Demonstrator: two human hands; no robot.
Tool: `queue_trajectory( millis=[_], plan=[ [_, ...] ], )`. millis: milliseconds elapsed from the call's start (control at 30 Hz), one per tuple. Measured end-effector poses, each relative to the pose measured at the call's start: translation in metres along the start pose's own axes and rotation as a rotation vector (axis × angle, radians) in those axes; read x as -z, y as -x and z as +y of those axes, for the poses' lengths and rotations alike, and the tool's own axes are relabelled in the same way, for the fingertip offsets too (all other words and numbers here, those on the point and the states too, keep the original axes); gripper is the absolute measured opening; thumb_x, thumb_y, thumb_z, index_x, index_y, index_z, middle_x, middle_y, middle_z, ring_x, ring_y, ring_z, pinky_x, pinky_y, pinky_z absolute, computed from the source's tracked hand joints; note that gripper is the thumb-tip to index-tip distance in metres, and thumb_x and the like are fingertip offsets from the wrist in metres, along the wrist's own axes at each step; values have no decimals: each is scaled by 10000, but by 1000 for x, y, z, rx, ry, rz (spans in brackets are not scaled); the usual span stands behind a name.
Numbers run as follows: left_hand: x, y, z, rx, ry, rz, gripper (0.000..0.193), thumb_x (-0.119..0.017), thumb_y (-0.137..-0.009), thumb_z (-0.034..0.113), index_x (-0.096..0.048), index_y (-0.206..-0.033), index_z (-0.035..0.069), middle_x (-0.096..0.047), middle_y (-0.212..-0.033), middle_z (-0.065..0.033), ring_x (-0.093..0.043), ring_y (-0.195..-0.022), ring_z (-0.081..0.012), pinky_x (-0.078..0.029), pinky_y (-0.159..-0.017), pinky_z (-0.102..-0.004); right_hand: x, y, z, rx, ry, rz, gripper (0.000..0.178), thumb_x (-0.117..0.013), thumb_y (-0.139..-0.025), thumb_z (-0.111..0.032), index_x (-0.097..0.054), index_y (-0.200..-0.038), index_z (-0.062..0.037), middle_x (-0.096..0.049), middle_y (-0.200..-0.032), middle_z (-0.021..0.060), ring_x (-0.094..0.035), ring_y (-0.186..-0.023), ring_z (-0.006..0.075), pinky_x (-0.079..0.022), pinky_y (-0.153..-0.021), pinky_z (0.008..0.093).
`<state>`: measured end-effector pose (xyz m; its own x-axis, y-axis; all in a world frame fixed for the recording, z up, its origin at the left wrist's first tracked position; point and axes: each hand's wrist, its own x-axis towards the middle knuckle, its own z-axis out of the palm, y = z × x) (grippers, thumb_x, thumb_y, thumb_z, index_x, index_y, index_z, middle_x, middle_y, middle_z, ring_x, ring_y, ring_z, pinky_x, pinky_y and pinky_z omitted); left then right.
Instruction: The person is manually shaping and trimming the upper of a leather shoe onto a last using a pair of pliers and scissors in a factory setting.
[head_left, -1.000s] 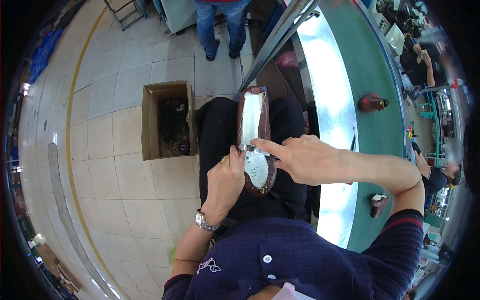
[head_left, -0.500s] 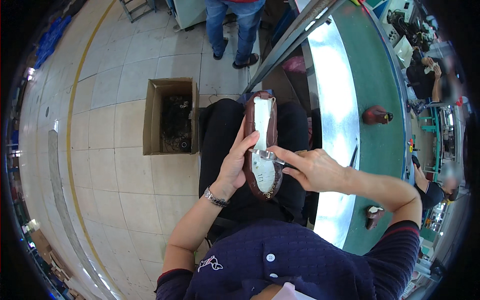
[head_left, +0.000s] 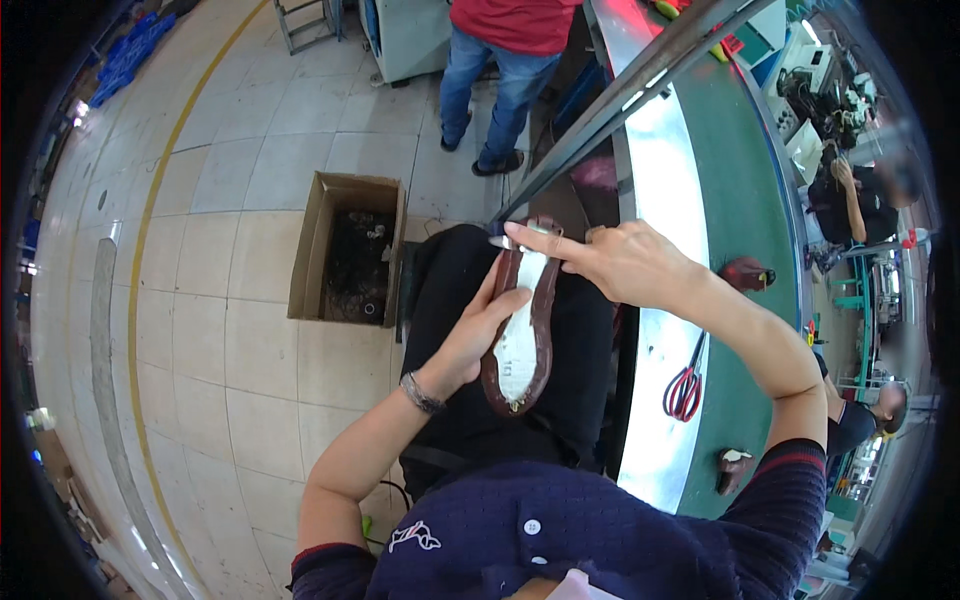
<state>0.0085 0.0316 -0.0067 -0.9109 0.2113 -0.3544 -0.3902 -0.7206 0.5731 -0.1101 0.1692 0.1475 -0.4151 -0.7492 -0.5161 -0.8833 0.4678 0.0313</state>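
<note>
A maroon leather shoe upper lies over my lap with its underside up, its white insole board facing me. My left hand is closed round its left side, the thumb pressed on the white board. At the far end of the shoe my right hand grips a short shiny metal tool. Its tip shows beside the stretched index finger; the fingers hide most of the rest, so its exact kind is unclear.
Red-and-black-handled scissors lie on the bench's metal edge at my right. Two maroon shoe pieces rest on the green belt. A cardboard box of dark scraps stands left of my knees. A person stands ahead.
My right hand and the tool have moved from the middle of the shoe to its far end. The view has shifted, bringing the scissors' handles into sight.
</note>
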Motion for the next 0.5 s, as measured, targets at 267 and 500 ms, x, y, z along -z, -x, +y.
queue_trajectory(
  millis=[267, 500],
  plan=[
    [7, 0, 16, 99, -87, 9, 740, -599, -954, 168, -164, -1552, 155, -507, -1343, -40, -543, -1146, -121, -464, -953, -295, -31, -7, 3, 69, -74, 132, 670, -560, -956, -199, -228, -1526, -313, -619, -661, 130, -619, -529, 321, -484, -472, 408],
    [14, 3, 22, 215, -77, -78, 818, -647, -908, 108, -144, -1551, 156, -541, -1249, -37, -574, -1079, -130, -491, -910, -302, -64, -2, -9, 98, -385, 268, 730, -532, -960, -176, -120, -1534, -359, -594, -582, 125, -627, -528, 319, -506, -476, 410]
  ],
)
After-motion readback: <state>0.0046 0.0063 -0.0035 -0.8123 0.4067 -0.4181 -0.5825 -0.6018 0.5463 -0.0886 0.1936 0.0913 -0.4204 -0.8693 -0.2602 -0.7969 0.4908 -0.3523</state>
